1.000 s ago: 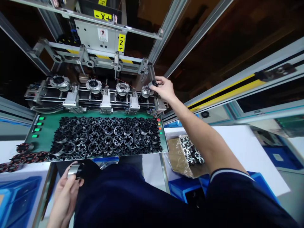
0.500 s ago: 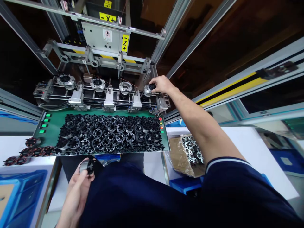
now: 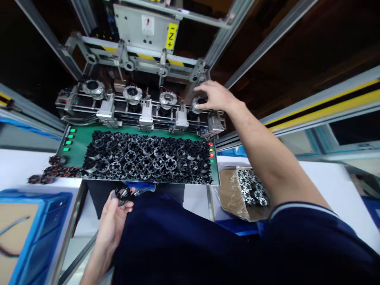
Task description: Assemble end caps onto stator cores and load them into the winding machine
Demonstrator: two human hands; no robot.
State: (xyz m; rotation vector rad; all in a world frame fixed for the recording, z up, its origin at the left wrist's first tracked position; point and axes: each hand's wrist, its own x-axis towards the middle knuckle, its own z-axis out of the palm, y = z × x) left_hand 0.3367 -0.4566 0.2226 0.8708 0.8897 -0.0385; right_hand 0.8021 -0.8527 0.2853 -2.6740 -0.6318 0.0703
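The right hand (image 3: 218, 96) has changed from a pinch on a black core to a spread grip: thumb and fingers now stand apart at the rightmost fixture (image 3: 195, 107). The hand partly hides the seat of this fixture (contact between thumb and metal cannot be confirmed). The left hand (image 3: 110, 219), positioned below the front edge of the green tray (image 3: 77, 147), is closed around a ring core (image 3: 121, 194); the black toothed face of this core now points more upward than a moment earlier.

Three further fixtures, namely the first (image 3: 94, 92), the second (image 3: 132, 95) and the third (image 3: 168, 100), stand in line to the left of the rightmost one. A dense stack of black-toothed cores (image 3: 145, 156) covers most of the tray. Copper-wound cores (image 3: 61, 171) lie at its front left corner. To the right, an open carton (image 3: 229, 186) with clear plastic film contains more cores (image 3: 251, 188).
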